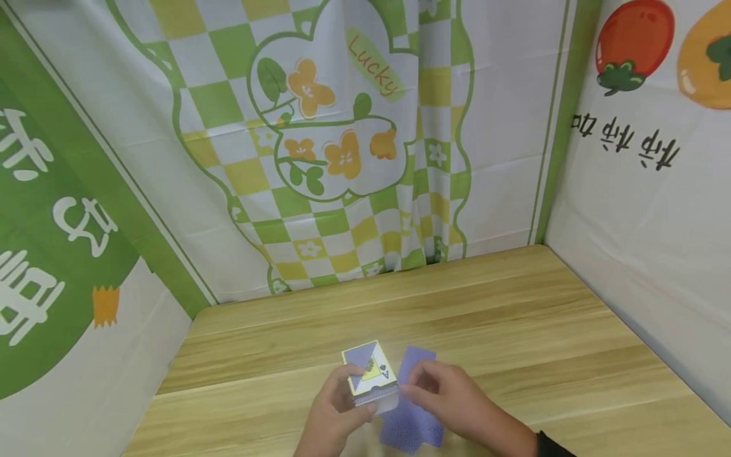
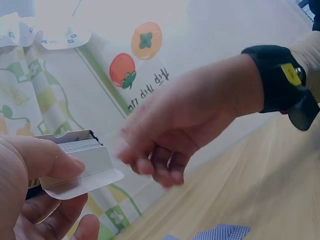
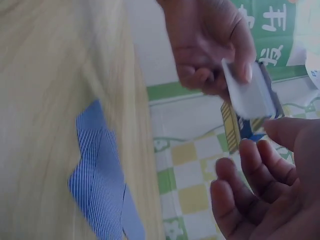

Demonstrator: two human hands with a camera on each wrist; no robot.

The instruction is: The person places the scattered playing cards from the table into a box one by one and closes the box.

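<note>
In the head view my left hand (image 1: 338, 406) grips a playing-card box (image 1: 371, 371) above the table, its ace-marked face upward. The left wrist view shows the thumb pressing near the open white flap (image 2: 95, 186), with a stack of cards (image 2: 82, 145) inside the box mouth. Beside that open end is my right hand (image 1: 448, 397), its fingers loosely bent and nothing visible between them. A small gap parts its fingertips from the box in the left wrist view. Below the hands, several blue-backed playing cards (image 1: 412, 425) lie overlapping on the table.
The wood-grain table (image 1: 274, 355) extends behind and to both sides of the hands. Printed cloth hangs at the back (image 1: 502, 158), and further cloth walls stand left (image 1: 68, 254) and right (image 1: 639, 222). A dark band (image 2: 277, 77) is around the right wrist.
</note>
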